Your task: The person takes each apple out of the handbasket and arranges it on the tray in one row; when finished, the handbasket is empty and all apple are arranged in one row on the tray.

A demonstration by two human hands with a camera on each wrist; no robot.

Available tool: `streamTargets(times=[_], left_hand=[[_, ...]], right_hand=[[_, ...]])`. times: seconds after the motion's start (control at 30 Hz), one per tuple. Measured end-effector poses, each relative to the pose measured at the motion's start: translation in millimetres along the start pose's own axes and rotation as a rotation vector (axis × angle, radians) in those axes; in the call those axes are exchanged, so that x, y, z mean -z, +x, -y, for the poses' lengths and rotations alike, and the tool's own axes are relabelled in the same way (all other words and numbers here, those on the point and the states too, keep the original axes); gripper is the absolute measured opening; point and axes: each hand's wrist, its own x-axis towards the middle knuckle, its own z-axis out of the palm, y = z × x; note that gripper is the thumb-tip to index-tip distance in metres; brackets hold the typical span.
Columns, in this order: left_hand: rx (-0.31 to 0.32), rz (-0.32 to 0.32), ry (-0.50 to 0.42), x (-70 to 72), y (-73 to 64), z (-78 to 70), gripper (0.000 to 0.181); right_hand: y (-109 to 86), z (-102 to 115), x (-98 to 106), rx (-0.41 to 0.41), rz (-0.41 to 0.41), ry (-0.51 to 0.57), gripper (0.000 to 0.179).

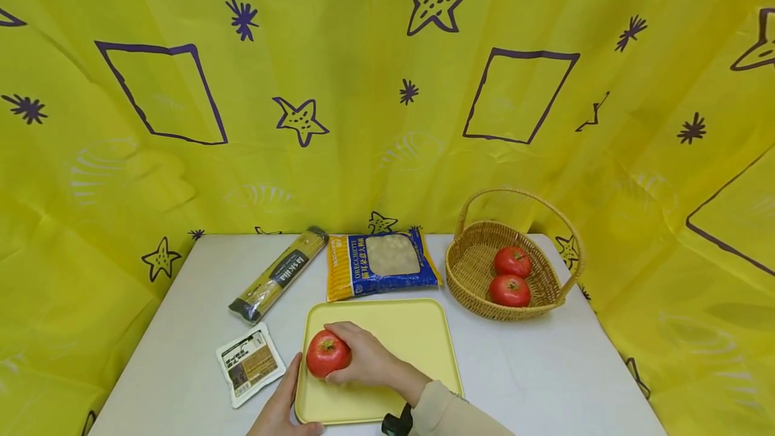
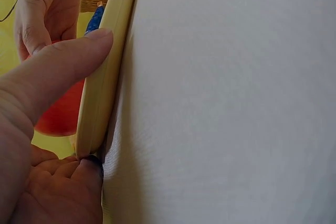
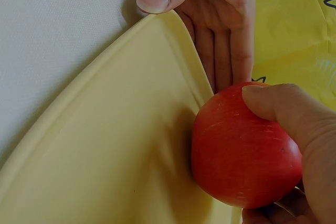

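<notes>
A red apple (image 1: pixel 327 355) is at the left side of the yellow tray (image 1: pixel 406 328), gripped by my right hand (image 1: pixel 372 360). In the right wrist view, the thumb lies across the top of the apple (image 3: pixel 241 150) and the other fingers are mostly hidden behind it. My left hand (image 1: pixel 283 404) holds the tray at its near left corner. Its thumb reaches over the tray's edge (image 2: pixel 107 72) in the left wrist view, while the fingers lie along the tray's left side.
A wicker basket (image 1: pixel 469 288) with two red apples (image 1: pixel 511 274) stands at the back right. Behind the tray lies a blue and yellow pasta bag (image 1: pixel 387 262). Left of it are a spaghetti pack (image 1: pixel 280 276) and a small white packet (image 1: pixel 250 363). A yellow curtain (image 1: pixel 339 173) surrounds the table.
</notes>
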Motion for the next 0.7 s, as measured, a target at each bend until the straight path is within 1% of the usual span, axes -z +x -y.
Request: streamTargets(times=[0.3,0.53,0.7], left_hand=[[-0.022,-0.002,0.012,0.2,0.4,0.2,0.122],[-0.018,0.012,-0.004,0.9,1.5,-0.5,0.121],[-0.003,0.003,0.008,0.0,1.9,-0.1,0.119]], right_hand=[[-0.7,2.3,-0.2,0.055,0.015,-0.065,0.081],[-1.4,3.6,-0.2,0.046,0.034,-0.076,0.082],[-2.7,3.3,-0.9,0.052,0.031,-0.085,0.082]])
